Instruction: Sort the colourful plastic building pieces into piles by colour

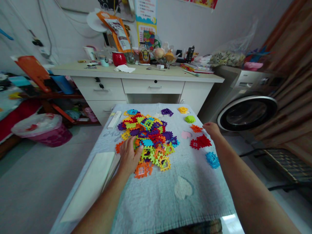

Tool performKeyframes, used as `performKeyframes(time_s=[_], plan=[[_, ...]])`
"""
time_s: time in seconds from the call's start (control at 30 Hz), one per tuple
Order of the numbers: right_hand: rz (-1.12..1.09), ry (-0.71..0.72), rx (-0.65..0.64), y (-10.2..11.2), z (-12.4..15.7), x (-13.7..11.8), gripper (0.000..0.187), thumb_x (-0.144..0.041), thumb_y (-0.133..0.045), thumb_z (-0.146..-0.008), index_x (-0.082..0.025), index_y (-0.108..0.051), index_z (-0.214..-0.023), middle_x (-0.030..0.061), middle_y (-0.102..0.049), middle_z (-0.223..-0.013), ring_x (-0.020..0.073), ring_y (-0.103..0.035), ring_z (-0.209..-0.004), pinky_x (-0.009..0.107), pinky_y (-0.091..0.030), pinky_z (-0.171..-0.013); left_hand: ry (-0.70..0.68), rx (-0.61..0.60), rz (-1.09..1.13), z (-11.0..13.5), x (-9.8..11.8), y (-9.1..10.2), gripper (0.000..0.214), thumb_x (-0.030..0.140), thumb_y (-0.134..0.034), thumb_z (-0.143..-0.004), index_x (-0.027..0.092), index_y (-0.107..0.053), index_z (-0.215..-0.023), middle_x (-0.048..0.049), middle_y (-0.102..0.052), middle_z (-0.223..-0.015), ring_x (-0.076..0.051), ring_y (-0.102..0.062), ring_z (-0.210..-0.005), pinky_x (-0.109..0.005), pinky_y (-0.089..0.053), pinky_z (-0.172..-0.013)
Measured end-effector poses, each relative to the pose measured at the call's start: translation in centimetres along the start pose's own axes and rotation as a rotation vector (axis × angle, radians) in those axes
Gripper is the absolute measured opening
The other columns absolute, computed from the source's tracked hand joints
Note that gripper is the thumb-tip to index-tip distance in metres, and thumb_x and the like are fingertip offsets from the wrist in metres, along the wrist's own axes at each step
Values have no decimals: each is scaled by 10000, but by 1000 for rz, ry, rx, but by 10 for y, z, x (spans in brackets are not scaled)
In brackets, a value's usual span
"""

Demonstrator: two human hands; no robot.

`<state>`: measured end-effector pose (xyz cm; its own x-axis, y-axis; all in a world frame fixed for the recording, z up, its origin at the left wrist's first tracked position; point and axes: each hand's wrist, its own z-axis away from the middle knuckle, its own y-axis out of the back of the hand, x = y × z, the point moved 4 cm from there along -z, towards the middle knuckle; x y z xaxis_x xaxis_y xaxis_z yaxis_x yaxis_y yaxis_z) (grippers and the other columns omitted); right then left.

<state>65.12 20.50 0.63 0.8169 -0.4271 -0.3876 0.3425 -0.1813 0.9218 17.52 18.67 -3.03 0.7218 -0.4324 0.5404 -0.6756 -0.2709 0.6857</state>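
Observation:
A mixed heap of colourful interlocking plastic building pieces (153, 133) covers the left and middle of the cloth-covered table. My left hand (129, 153) rests at the heap's near left side, thumb apart from the fingers, touching pieces there. Over the table's right edge, my right hand (212, 130) has its fingers drawn together beside the orange pieces (196, 128); whether they grip one is unclear. Sorted by colour, nearby lie red pieces (201, 142), blue pieces (213, 160), green pieces (189, 119), yellow pieces (182, 110) and purple pieces (167, 112).
A white power strip (114, 120) and a long white board (89, 185) lie along the table's left side. Behind stands a white desk (153, 86) holding jars, a red cup and books. A washing machine (243, 97) is at right, a pink bin (44, 133) at left.

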Motion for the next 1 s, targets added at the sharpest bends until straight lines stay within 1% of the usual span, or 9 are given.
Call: performKeyframes(time_s=[0.1, 0.2, 0.3, 0.43, 0.53, 0.63, 0.73, 0.83, 1.0], plan=[[-47, -101, 112, 12, 12, -7, 268, -267, -482, -852, -137, -682, -975, 155, -696, -828, 255, -634, -750, 341, -465, -636, -4, 21, 3, -1, 2, 0, 515, 452, -455, -922, 169, -439, -1352, -164, -533, -1300, -302, -456, -1282, -529, -358, -1084], [-145, -70, 169, 16, 34, -33, 230, -279, -520, -833, -161, -674, -957, 109, -698, -890, 208, -625, -765, 304, -459, -662, -5, 29, 10, -1, 3, 1, 509, 461, -448, -924, 172, -442, -1344, -161, -529, -1305, -301, -455, -1282, -526, -357, -1084], [-240, 125, 82, 4, 65, -73, 206, -298, -529, -842, -172, -667, -931, 65, -687, -863, 180, -615, -764, 279, -456, -679, -3, 25, 19, 0, 4, 1, 508, 461, -444, -928, 167, -440, -1342, -163, -520, -1319, -301, -446, -1294, -522, -352, -1091], [-278, 459, -182, -33, 109, -122, 123, -244, -580, -826, -181, -665, -889, 49, -679, -868, 175, -607, -797, 288, -459, -729, -4, 13, 28, 0, 6, 3, 511, 460, -461, -923, 177, -434, -1348, -159, -508, -1337, -299, -437, -1304, -517, -343, -1101], [-265, 614, -200, -54, 133, -141, 115, -187, -632, -793, -179, -667, -902, 63, -659, -922, 188, -589, -862, 315, -452, -799, -6, 4, 36, 1, 7, 3, 516, 454, -474, -917, 195, -423, -1360, -150, -503, -1344, -300, -433, -1310, -520, -340, -1102], [-282, 704, -201, -68, 147, -153, 211, -244, -682, -799, -181, -657, -998, 77, -627, -990, 204, -560, -925, 337, -436, -841, -8, -3, 38, 1, 8, 3, 535, 460, -487, -906, 200, -416, -1368, -150, -504, -1344, -305, -439, -1302, -527, -344, -1097], [-252, 701, -196, -76, 152, -160, 240, -298, -684, -817, -179, -652, -1022, 86, -602, -1010, 216, -535, -949, 349, -417, -851, -13, -15, 32, 0, 9, 3, 543, 460, -494, -901, 197, -418, -1370, -153, -514, -1334, -308, -450, -1290, -528, -350, -1091], [-259, 657, -166, -78, 150, -161, 94, -241, -659, -820, -179, -641, -889, 69, -595, -937, 205, -529, -917, 333, -406, -828, -20, -10, 24, 0, 10, 4, 540, 455, -493, -902, 192, -422, -1368, -155, -518, -1330, -309, -450, -1290, -526, -354, -1087], [-461, 533, -118, -79, 139, -148, 59, -244, -608, -827, -207, -580, -790, 16, -588, -800, 157, -534, -754, 276, -417, -694, -38, -8, 15, 0, 12, 5, 555, 452, -503, -896, 174, -423, -1370, -167, -503, -1346, -310, -437, -1302, -522, -351, -1095]])
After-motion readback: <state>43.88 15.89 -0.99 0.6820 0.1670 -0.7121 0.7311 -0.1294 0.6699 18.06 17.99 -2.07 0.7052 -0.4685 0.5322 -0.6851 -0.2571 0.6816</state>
